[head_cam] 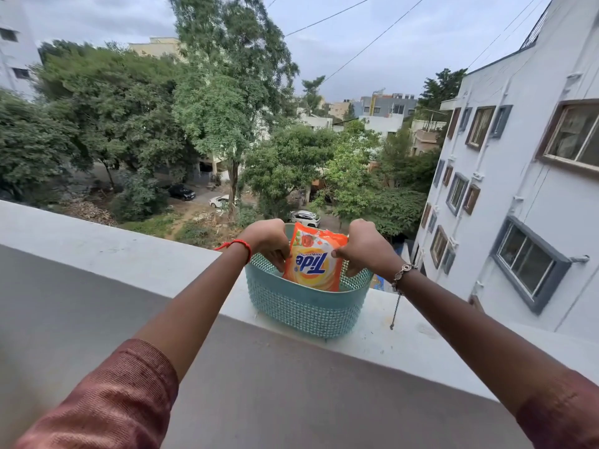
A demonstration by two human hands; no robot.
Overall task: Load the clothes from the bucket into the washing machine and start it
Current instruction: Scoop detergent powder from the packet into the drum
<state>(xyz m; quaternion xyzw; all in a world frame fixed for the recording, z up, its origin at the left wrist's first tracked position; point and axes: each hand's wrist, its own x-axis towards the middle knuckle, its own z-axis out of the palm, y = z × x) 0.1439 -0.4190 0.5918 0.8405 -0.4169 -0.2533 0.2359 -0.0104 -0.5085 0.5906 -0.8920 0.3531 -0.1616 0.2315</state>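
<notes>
An orange Tide detergent packet [312,262] stands upside down inside a teal woven plastic basket [304,307] on top of a white parapet wall [97,254]. My left hand [269,241] grips the packet's left edge, fingers curled down into the basket. My right hand [364,247] pinches the packet's right edge, thumb against its front. Both arms reach forward over the wall. No bucket, clothes or washing machine are in view.
The parapet runs across the view, with a sheer drop beyond it to a street with trees and parked cars. A white building [518,189] rises at the right. The basket sits close to the ledge's outer edge.
</notes>
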